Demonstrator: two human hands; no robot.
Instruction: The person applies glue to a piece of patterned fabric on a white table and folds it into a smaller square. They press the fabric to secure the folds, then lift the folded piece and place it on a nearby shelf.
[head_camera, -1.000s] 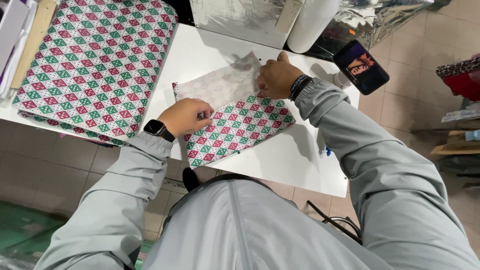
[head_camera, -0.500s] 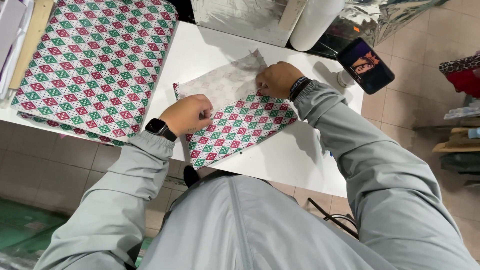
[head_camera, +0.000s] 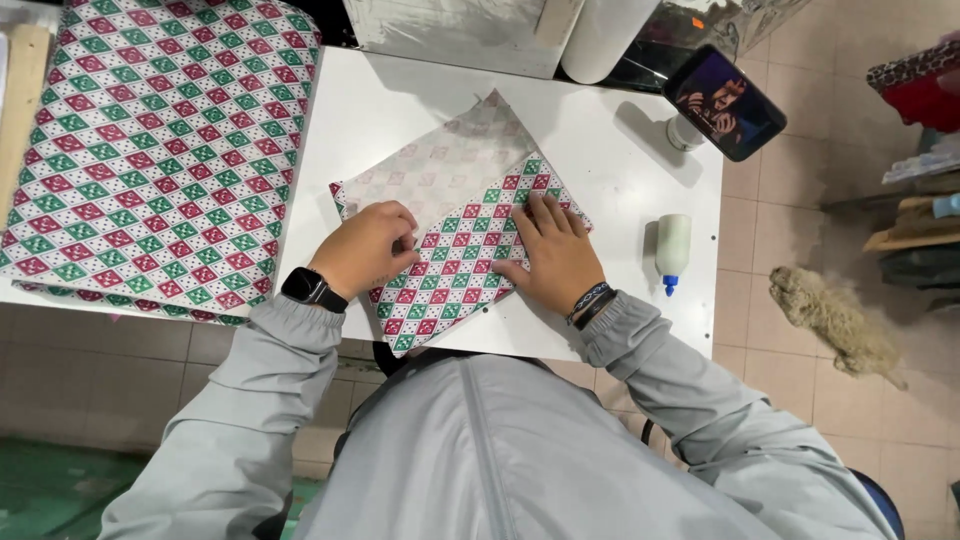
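A folded sheet of wrapping paper (head_camera: 462, 245) with a red, green and white diamond pattern lies on the white table (head_camera: 610, 150). Its far part shows the pale back side; the near flap shows the pattern. My left hand (head_camera: 368, 247) rests on the paper's left side with fingers curled, pressing the fold. My right hand (head_camera: 553, 252) lies flat, fingers spread, on the patterned flap at the right. A black watch sits on my left wrist, a dark bracelet on my right.
A large stack of the same patterned paper (head_camera: 150, 150) covers the table's left. A white glue bottle with a blue tip (head_camera: 673, 250) lies at the right edge. A phone on a stand (head_camera: 726, 103), a white roll (head_camera: 605, 35) and a furry animal (head_camera: 835, 320) on the tiled floor.
My right hand moved from the paper's far right corner down onto the patterned flap and flattened. The flap now lies folded over further. My left hand stayed on the left side.
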